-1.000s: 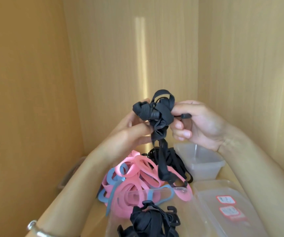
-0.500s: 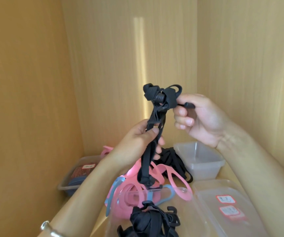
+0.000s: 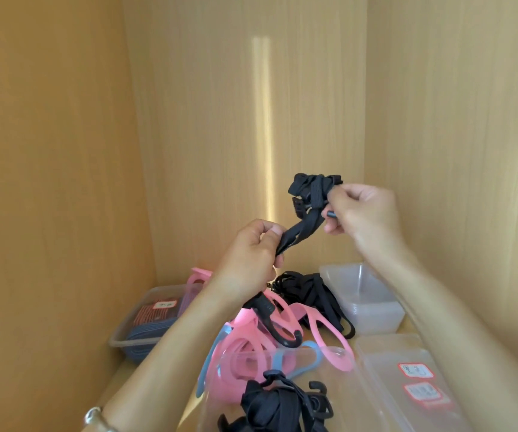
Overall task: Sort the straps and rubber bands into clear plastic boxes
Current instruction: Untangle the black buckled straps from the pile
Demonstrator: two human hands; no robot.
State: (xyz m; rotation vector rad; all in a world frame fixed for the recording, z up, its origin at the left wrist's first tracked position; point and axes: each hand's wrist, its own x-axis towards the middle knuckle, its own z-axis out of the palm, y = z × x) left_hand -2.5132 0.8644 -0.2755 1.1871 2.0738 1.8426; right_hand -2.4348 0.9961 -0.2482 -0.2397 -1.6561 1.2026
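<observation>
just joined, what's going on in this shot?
A person holds a tangled black strap up with both hands: the right hand grips the bunched end, the left hand pinches the trailing end lower down. Loose pink bands and more black straps lie below, beside an empty clear box.

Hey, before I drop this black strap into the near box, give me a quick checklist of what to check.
1. Strap held: ok, left hand pinches its loose length, right hand grips the bundle.
2. Strap wound up: not ok, a length stretches between the hands.
3. Tail free of the pile: cannot tell, hidden behind the left hand.
4. Near box open: ok, top uncovered.
5. Right sort: ok, black straps lie in it.
</observation>
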